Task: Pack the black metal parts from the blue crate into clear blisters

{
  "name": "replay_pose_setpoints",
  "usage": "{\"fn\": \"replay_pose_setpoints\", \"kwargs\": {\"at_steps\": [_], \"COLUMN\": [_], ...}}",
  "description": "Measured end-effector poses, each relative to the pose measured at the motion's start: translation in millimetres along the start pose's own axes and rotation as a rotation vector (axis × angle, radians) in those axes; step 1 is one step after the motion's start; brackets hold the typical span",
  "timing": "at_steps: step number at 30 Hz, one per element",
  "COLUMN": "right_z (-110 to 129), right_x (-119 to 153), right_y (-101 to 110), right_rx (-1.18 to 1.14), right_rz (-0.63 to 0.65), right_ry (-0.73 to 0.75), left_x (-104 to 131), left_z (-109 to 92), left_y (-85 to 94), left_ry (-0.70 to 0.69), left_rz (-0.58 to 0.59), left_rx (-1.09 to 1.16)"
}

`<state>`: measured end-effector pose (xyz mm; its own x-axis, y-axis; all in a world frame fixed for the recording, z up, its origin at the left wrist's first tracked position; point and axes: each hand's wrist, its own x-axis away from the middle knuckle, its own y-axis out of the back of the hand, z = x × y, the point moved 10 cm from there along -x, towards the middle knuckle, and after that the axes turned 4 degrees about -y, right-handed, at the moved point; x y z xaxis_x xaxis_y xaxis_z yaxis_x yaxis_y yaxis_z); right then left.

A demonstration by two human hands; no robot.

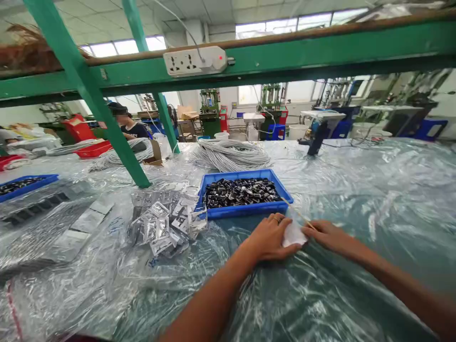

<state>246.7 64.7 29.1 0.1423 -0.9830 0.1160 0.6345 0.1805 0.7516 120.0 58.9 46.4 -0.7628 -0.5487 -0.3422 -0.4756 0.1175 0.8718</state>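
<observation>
My left hand (272, 237), with a ring on one finger, rests on the plastic-covered table and holds a small white paper-like piece (294, 233) between thumb and fingers. Close to its right, my right hand (327, 233) pinches a thin pale stick (297, 212), whose far end reaches up to the front corner of a blue tray (245, 209). Small black and silver parts (242, 191) fill that tray. Whether the stick touches the white piece or the tray, I cannot tell. The fingertips of my right hand are partly hidden.
Flat silvery packets (167, 223) lie heaped left of the tray. Behind it sits a coil of grey cable (231, 154). A green post (107, 109) and beam with a power strip (195, 61) cross the view. Another person (133, 128) sits at the far left.
</observation>
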Motion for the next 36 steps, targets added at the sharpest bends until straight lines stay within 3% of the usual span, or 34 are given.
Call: {"fn": "replay_pose_setpoints", "kwargs": {"at_steps": [1, 3, 5, 6, 10, 14, 17, 22, 29, 36], "right_z": [12, 28, 34, 36, 47, 36, 23, 21, 29, 36], "right_x": [-1, -5, -7, -10, -35, -56, -59, -49, -45, -53], "right_y": [-5, 10, 32, 37, 8, -26, -39, -35, -37, -45], "right_rx": [0.019, -0.001, -0.177, -0.332, -0.956, -1.152, -1.163, -1.092, -0.901, -0.669], "right_rz": [0.015, -0.14, -0.306, -0.327, -0.12, -0.133, -0.197, -0.303, -0.317, -0.293], "right_ry": [0.037, 0.076, 0.082, 0.08, 0.088, 0.042, 0.001, 0.013, 0.027, 0.08], "left_x": [2, 5, 5, 5, 2, 2, 2, 5, 11, 14], "left_z": [0, 4, 6, 6, 4, 14, 24, 34, 32, 33], "left_y": [-2.5, -2.1, 1.4, 1.7, -8.5, -22.8, -25.9, -16.6, -16.0, -13.5], "left_ry": [0.011, 0.053, 0.097, 0.112, 0.15, 0.215, 0.27, 0.385, 0.533, 0.568], "left_rz": [0.077, 0.152, 0.153, 0.148, 0.14, 0.131, 0.083, -0.074, 0.016, -0.011], "left_rx": [-0.03, -0.099, -0.134, -0.132, -0.106, 0.0, 0.109, 0.317, 0.37, 0.393]}}
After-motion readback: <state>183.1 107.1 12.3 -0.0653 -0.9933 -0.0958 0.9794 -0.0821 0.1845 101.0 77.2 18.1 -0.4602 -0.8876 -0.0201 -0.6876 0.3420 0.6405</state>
